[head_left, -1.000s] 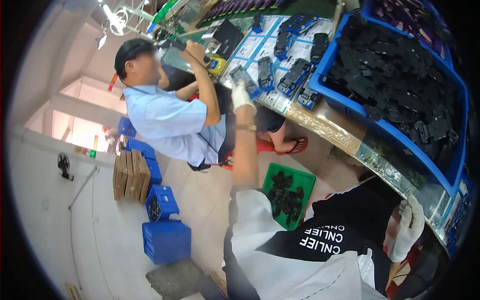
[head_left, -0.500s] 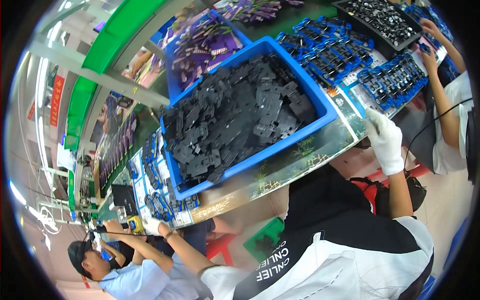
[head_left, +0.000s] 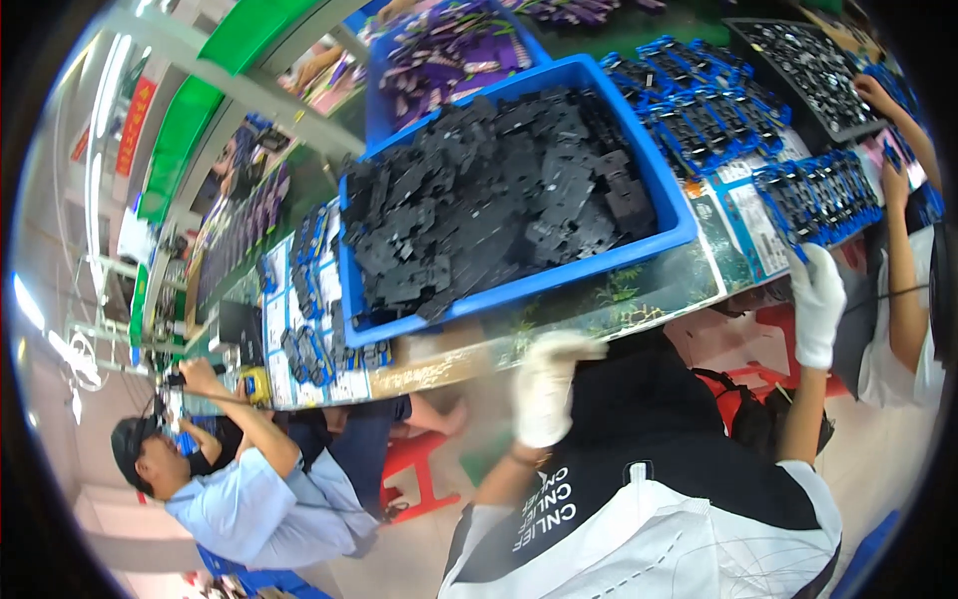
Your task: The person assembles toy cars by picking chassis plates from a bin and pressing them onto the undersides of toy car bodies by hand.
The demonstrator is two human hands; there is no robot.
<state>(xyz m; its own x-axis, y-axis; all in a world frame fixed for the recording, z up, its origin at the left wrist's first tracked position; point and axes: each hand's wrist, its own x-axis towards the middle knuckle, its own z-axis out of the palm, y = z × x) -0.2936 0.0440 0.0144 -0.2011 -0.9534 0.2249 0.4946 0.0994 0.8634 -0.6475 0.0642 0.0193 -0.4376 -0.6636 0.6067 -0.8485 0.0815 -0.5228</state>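
Observation:
My right hand (head_left: 818,307), in a white glove, is closed at the fingertips on a small blue part (head_left: 800,254). It is at the table's front edge, beside rows of blue-and-black plastic assemblies (head_left: 820,198). In front of my chest, my left hand (head_left: 547,387), also gloved in white, is slightly blurred. Its fingers stretch toward the right, and nothing shows in them. A large blue bin (head_left: 519,298) on the table holds a heap of flat black plastic parts (head_left: 479,200).
More blue-and-black assemblies (head_left: 309,349) lie left of the bin. Behind it stands a blue bin of purple parts (head_left: 454,55). A black tray (head_left: 798,75) of small parts is at the far right, near a co-worker's hands (head_left: 883,100). Another person (head_left: 249,479) sits at left.
My left hand has come from the assemblies at the left to in front of my chest. My right hand has moved right with the blue part, nearer the rows. The view has shifted.

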